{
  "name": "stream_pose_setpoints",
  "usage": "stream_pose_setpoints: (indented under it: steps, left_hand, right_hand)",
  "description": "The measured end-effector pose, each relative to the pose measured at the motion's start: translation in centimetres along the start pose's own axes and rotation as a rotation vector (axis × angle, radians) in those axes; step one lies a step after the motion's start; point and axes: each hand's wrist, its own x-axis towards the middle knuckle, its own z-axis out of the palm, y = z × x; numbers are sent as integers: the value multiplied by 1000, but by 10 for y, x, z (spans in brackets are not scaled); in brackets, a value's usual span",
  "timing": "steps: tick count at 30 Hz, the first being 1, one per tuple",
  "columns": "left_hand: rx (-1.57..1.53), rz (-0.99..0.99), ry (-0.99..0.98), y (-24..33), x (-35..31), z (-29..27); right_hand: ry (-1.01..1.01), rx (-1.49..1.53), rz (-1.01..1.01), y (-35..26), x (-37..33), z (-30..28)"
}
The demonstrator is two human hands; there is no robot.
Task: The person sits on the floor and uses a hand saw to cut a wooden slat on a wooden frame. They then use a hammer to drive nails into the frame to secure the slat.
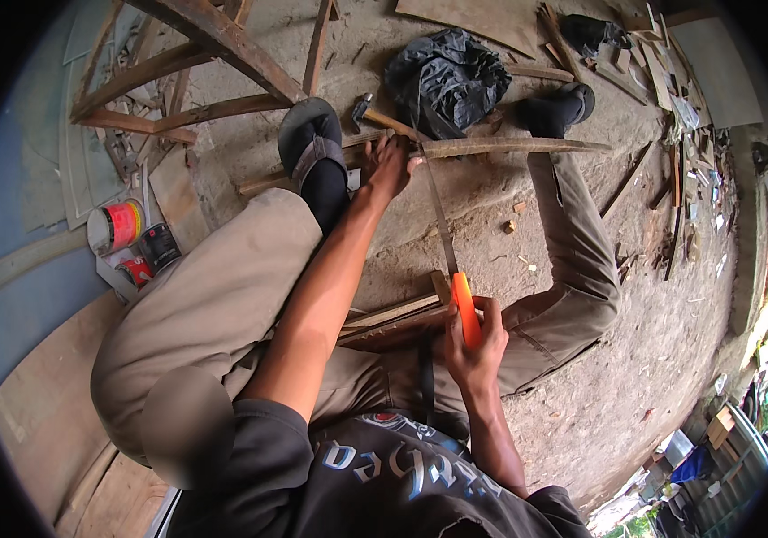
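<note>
My right hand [476,348] is wrapped round the orange handle of a handsaw [463,300]. The narrow blade points away from me, its far end meeting the edge of a long wooden strip [527,145]. The strip lies crosswise beyond my knees. My left hand [387,167] grips the strip just left of the blade, its thumb close to the cut. A second piece of wood lies under or behind that hand; how the two touch is hidden. Just past my fingers rests a hammer [387,118] with a wooden handle.
A black plastic bag [448,79] lies beyond the strip. A wooden frame [195,54] stands at the far left, with paint cans [117,226] below it. Wood scraps [657,81] litter the far right. My sandalled left foot [314,143] is beside my left hand.
</note>
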Motion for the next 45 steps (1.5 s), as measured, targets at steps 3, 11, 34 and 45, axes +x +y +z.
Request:
stream_pose_setpoints:
  steps: [3,11,34,45]
  left_hand:
    - [16,10,-59,-4,7,-2]
    - [79,-26,-144,-3,8,-5]
    - [40,4,35,-4,2,-1]
    - [77,55,106,-7,2,1]
  right_hand:
    - [-2,7,-12,-6,0,-2]
    - [-3,13,38,-7,2,-1]
    - [30,50,-31,6,3,5]
    - [52,87,5,6,-2,4]
